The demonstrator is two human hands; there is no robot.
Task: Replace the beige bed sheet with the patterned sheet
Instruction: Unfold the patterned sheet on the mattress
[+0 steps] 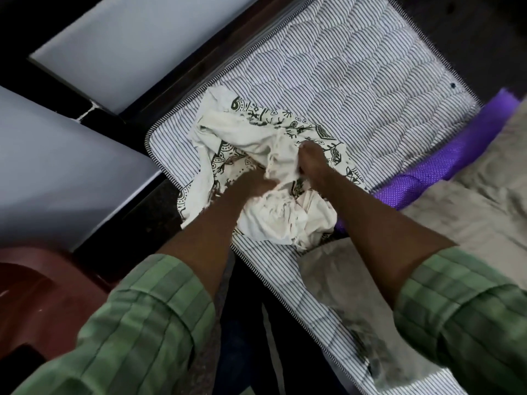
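The patterned sheet (pixel 242 132), cream with dark green figures, lies bunched on the corner of the bare striped mattress (pixel 356 69). My left hand (pixel 251 186) grips a fold at the middle of the bundle. My right hand (pixel 312 158) grips the cloth just beside it, fingers curled into the fabric. The beige sheet (pixel 470 201) is pushed back in a crumpled heap on the right part of the bed, and a flap of it (pixel 322 269) lies near the mattress edge below the bundle.
A purple dotted cloth (pixel 445 163) lies between the mattress top and the beige heap. A dark wooden bed frame (pixel 199 61) borders the mattress at left. Pale grey floor tiles (pixel 57 155) and a brown plastic stool (pixel 34 295) are at left.
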